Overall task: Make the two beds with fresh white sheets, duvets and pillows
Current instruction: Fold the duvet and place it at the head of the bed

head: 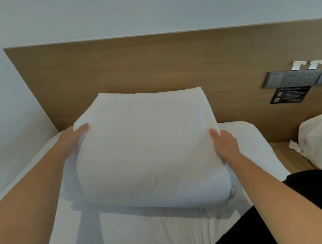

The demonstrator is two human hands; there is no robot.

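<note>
Nearest, the bed (153, 227) lies under a smooth white sheet, and over its head end the left hand (74, 137) and right hand (223, 142) each clasp one side of the pillow (146, 148), thumbs on top and the other fingers hidden beneath. The pillow is tilted, its near edge low at the sheet and its far end raised toward the headboard (140, 62) just behind. If one hand lets go first, it may land skewed or slump short of the headboard, and dragging it straight would likely rumple the sheet below.
</note>
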